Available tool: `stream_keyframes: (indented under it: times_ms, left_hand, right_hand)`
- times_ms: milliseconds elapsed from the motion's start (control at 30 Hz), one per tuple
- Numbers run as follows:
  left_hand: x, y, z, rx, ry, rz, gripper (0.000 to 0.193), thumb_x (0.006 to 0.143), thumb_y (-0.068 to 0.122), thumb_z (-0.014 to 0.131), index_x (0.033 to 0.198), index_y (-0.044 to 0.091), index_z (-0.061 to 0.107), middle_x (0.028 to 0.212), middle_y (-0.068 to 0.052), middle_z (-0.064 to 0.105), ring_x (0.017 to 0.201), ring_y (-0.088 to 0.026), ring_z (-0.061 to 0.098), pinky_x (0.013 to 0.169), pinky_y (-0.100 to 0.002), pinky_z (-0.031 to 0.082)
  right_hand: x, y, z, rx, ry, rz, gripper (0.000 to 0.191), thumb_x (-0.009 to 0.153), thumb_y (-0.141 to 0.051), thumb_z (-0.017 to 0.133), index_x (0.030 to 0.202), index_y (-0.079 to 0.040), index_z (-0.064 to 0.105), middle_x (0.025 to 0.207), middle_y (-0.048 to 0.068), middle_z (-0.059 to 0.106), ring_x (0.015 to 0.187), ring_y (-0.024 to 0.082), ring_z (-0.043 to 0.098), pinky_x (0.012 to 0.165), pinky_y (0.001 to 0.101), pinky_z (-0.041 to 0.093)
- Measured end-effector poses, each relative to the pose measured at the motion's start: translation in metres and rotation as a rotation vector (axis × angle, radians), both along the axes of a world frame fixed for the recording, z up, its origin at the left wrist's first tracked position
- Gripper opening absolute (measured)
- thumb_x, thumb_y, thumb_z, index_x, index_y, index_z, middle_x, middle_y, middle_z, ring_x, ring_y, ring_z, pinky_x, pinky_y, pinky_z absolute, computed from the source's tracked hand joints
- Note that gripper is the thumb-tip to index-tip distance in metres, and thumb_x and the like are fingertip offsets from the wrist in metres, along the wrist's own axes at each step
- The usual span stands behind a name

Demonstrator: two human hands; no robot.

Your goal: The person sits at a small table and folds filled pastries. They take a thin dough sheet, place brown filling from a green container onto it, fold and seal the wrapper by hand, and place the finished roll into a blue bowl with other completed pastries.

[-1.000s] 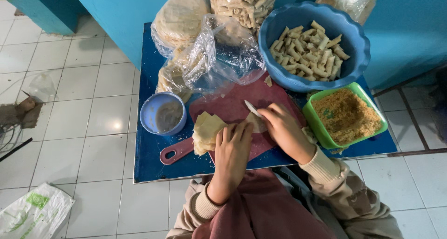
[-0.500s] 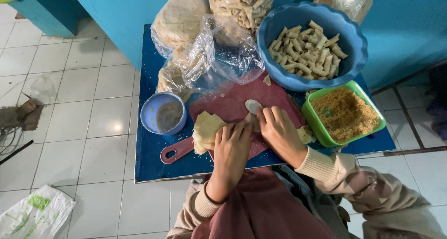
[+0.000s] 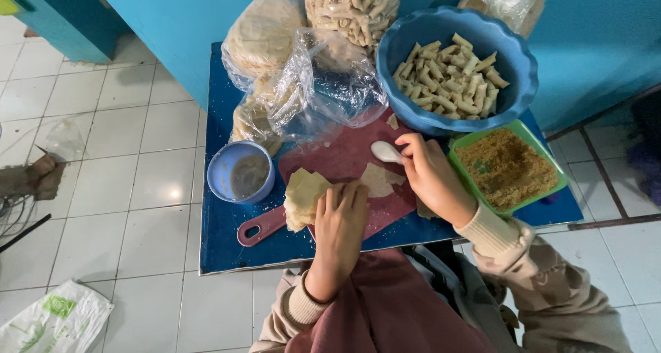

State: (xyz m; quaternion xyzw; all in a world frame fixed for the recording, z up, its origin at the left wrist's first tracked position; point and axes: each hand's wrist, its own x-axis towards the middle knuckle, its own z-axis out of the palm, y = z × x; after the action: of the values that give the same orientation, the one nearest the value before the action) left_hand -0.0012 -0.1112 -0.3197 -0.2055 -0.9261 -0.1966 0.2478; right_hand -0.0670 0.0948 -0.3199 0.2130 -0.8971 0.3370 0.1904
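Two hands at work on a red cutting board

Both hands rest over the red cutting board [image 3: 344, 157], which lies on the blue desk [image 3: 227, 236] with its handle pointing toward the person's left. The left hand [image 3: 342, 212] lies palm down with fingers together and extended, pressing flat on a stack of pale dough wrappers [image 3: 303, 195] at the board's near left part. The right hand [image 3: 428, 174] is closed around the handle of a white spoon [image 3: 385, 151], whose bowl points left and hovers just over the board beside a single wrapper [image 3: 379, 179] lying flat in the middle (whether the spoon touches the board cannot be told).

Just right of that hand sits a green square tray [image 3: 551, 164] filled with brownish crumbly filling. Behind it stands a large blue bowl [image 3: 413, 40] heaped with rolled pastry sticks. Left of the board is a small blue cup [image 3: 219, 167] holding a greyish liquid. At the desk's far side lie clear plastic bags [image 3: 323, 84], some with round flat wrappers, one with more rolled sticks. White floor tiles [image 3: 103, 174] spread to the left, with a white plastic bag [image 3: 55, 322] near the lower corner.
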Motion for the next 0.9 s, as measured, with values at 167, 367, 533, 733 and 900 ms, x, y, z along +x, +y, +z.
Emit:
stream_keyframes:
  times_ms: [167,367,533,733,900]
  left_hand:
    - [0.001,-0.001,0.004,-0.022,0.045,0.079,0.031,0.084,0.011,0.066,0.115,0.010,0.067,0.125,-0.004,0.063,0.114,-0.028,0.054,0.098,-0.042,0.042]
    - [-0.004,0.006,0.007,0.052,0.085,0.260,0.024,0.092,0.025,0.069,0.110,0.009,0.066,0.122,-0.007,0.061,0.116,-0.030,0.051,0.101,-0.047,0.036]
    - [-0.005,0.011,0.003,-0.005,0.073,0.321,0.031,0.088,0.030,0.069,0.108,0.007,0.063,0.121,-0.011,0.060,0.121,-0.031,0.049,0.103,-0.052,0.031]
    - [-0.012,0.015,-0.004,-0.018,-0.043,0.336,0.020,0.093,0.026,0.066,0.106,0.011,0.063,0.115,-0.010,0.062,0.116,-0.029,0.050,0.105,-0.054,0.030]
    - [-0.015,0.013,-0.005,0.054,-0.018,0.274,0.017,0.095,0.024,0.063,0.104,0.009,0.060,0.109,-0.010,0.067,0.114,-0.030,0.054,0.106,-0.057,0.029]
  right_hand:
    - [0.003,-0.008,0.000,0.277,0.155,-0.176,0.033,0.087,0.004,0.065,0.117,-0.002,0.055,0.106,0.016,0.063,0.093,0.036,0.057,0.082,0.0454,0.048]
    - [0.037,-0.012,0.022,0.315,0.276,-0.239,0.019,0.087,-0.007,0.073,0.103,-0.007,0.062,0.100,0.010,0.062,0.092,0.031,0.056,0.081,0.0432,0.046]
    - [0.048,0.064,0.056,0.551,0.122,-0.304,0.015,0.098,-0.026,0.072,0.093,-0.012,0.073,0.093,0.005,0.071,0.088,0.026,0.058,0.089,0.0410,0.044]
    - [0.037,0.135,0.059,0.773,-0.464,-0.174,0.037,0.083,-0.042,0.068,0.108,-0.018,0.079,0.092,0.001,0.076,0.099,0.026,0.060,0.092,0.0379,0.045]
    - [0.042,0.128,0.048,0.742,-0.419,-0.139,0.028,0.080,-0.035,0.073,0.100,-0.018,0.079,0.089,0.000,0.075,0.099,0.028,0.057,0.094,0.0395,0.045]
